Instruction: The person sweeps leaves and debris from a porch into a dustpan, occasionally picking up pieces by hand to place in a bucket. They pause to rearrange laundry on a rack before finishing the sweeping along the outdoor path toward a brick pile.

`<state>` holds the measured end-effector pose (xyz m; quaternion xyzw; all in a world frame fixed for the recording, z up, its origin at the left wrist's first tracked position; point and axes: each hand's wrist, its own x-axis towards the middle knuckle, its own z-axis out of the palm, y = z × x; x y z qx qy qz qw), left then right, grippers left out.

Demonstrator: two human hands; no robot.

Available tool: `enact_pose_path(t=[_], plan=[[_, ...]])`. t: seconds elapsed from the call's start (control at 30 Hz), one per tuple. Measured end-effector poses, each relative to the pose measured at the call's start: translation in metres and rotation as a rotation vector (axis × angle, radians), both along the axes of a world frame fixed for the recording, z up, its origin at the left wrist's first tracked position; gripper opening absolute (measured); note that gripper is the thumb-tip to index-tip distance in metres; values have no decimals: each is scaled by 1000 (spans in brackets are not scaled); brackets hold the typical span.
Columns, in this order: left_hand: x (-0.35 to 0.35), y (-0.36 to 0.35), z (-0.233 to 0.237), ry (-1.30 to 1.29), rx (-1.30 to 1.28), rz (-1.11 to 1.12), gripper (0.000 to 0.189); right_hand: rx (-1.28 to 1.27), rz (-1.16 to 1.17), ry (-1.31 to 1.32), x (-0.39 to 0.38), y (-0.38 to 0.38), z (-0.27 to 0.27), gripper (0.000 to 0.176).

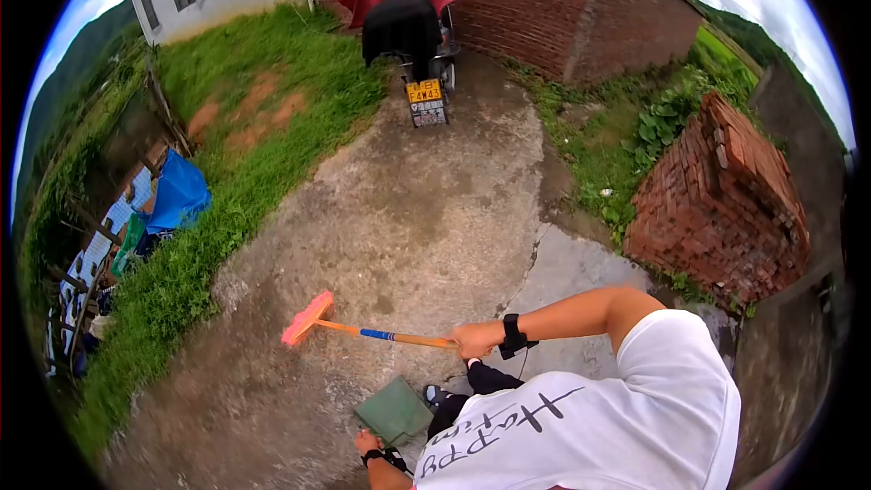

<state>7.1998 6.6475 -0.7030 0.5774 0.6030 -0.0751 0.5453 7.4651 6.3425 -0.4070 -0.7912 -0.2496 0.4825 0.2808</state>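
My right hand is closed around the wooden handle of a broom. The handle has a blue band, and the orange head with pink bristles points left over the concrete. Down at the bottom, my left hand is closed at the near-left edge of a green dustpan. The dustpan is close to my feet, with its wide face turned up; exactly how my fingers grip it is partly hidden. Between the broom head and the dustpan lies a short stretch of concrete.
Stained concrete stretches forward to a covered motorcycle beside a brick wall. Stacked bricks stand on the right. Grass borders the left, with a blue tarp beyond. A crack runs through the paving.
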Motion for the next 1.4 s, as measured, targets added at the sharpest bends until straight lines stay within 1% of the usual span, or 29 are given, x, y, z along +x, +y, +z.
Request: enact_pose_path(t=[0.07, 0.1, 0.17, 0.23, 0.27, 0.37, 0.4, 0.47, 0.5, 0.57, 0.6, 0.7, 0.73, 0.8, 0.83, 0.87, 0.93, 1.0, 1.03, 1.07, 1.1, 1.13, 1.2, 1.23, 1.3, 1.4], plan=[[-3, 5, -2, 2, -33, -83, 16, -20, -22, -15, -1, 2, -3, 46], [-6, 9, -12, 6, -53, -89, 20, -28, -31, -23, 0, 3, -3, 45], [-10, 16, -31, 15, -93, -103, 28, -35, -147, 190, -2, -9, -10, 45], [-8, 17, -27, 10, -111, -8, 27, -59, -237, 402, -7, -27, -9, 46], [-6, 17, -25, 5, -124, 38, 26, -73, -230, 441, -11, -37, 4, 47], [-4, 20, -24, 49, -252, 63, 29, -118, -226, 547, -29, -64, 47, 48], [-5, 20, -22, 24, -277, 78, 30, -128, -274, 596, -33, -73, 56, 39], [-2, 20, -20, -28, -326, 110, 33, -67, -351, 819, -24, -91, 69, 31], [-5, 19, -18, -13, -306, 47, 33, -26, -415, 952, -29, -105, 72, 27], [-7, 24, -16, 1, -257, -59, 33, -12, -497, 992, -30, -118, 76, 31], [-6, 25, -17, 0, -264, 3, 34, -1, -533, 1010, -30, -123, 76, 33], [1, 14, -12, -19, -285, 204, 39, 53, -592, 910, -21, -129, 78, 26], [0, 14, -6, -71, -316, 185, 44, 85, -634, 889, -14, -130, 83, 19], [36, -9, 63, 35, -194, 127, 46, 74, -674, 779, 4, -131, 79, 19], [46, -13, 79, 90, -131, 101, 48, 68, -689, 728, 15, -132, 75, 19], [51, -10, 80, 43, -182, 144, 49, 105, -692, 696, 27, -134, 67, 14], [58, -3, 87, 62, -93, 30, 43, 116, -742, 613, 46, -134, 60, 13], [66, 10, 61, 38, -109, 57, 39, 117, -822, 493, 67, -134, 49, 14], [65, 23, 41, 47, -135, 62, 38, 112, -819, 441, 80, -138, 36, 15], [73, 29, 38, 58, -163, 68, 36, 103, -815, 389, 93, -143, 19, 19], [83, 35, 35, 9, -134, -49, 36, 90, -800, 340, 108, -147, 5, 24], [91, 40, 34, -36, -103, -150, 35, 116, -797, 316, 121, -153, -6, 21], [94, 43, 42, -54, -13, -248, 34, 71, -842, 239, 147, -154, -21, 19], [108, 37, 49, -33, 41, -259, 34, 44, -859, 206, 156, -152, -30, 19], [132, 33, 52, 10, 44, -186, 35, 1, -858, 191, 173, -144, -45, 20], [145, 40, 23, -51, 119, -222, 35, -1, -858, 239, 177, -136, -63, 20]])
